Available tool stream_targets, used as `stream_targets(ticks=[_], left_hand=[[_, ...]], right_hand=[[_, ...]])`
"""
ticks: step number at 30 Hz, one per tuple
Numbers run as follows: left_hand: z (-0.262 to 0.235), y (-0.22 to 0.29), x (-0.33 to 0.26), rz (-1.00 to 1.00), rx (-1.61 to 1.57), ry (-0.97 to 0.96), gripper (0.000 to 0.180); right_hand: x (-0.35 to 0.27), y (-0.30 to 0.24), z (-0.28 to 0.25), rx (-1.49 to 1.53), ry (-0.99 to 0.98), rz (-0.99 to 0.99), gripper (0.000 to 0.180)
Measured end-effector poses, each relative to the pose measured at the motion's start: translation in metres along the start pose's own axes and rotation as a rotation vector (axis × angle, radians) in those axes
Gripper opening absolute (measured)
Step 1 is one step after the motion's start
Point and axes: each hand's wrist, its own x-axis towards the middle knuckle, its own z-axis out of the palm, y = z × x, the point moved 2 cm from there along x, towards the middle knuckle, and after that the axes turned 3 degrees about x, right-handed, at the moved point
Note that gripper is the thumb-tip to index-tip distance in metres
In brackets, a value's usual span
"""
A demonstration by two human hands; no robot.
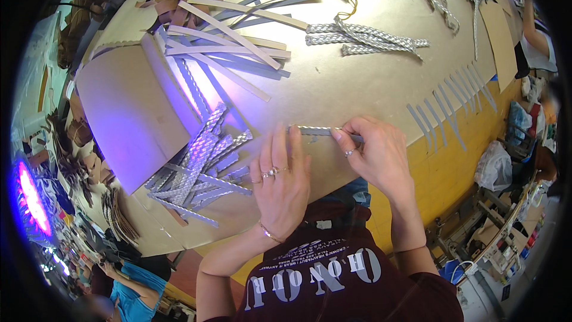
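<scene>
At the far left a sheet of card lies over the table, and from under its edge spills a heap of silvery braided strips. Just right of the heap, the left hand lies flat on the table, fingers close together, fingertips pressing the near end of one braided strip. The right hand pinches the strip's other end between thumb and forefinger. The strip looks narrow, grey and woven — though part is hidden under the fingers, so its full length is hard to tell. If the left fingertips ease off, I'd judge the strip could slide or twist and lie crooked. Further right, plain grey strips fan out in a row.
</scene>
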Motion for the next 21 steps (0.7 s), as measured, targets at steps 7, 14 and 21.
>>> stream_targets(ticks=[7,14,21], left_hand=[[0.023,0.011,-0.001,0.051,-0.201,-0.121,0.074],[0.027,0.006,-0.004,0.097,-0.209,-0.083,0.075],[0.024,0.008,-0.001,0.121,-0.177,-0.103,0.073]], right_hand=[[-0.001,0.0,0.002,-0.011,0.038,-0.034,0.022],[-0.001,0.003,0.0,0.034,0.008,-0.031,0.025],[-0.001,0.007,-0.003,0.046,-0.042,0.037,0.025]])
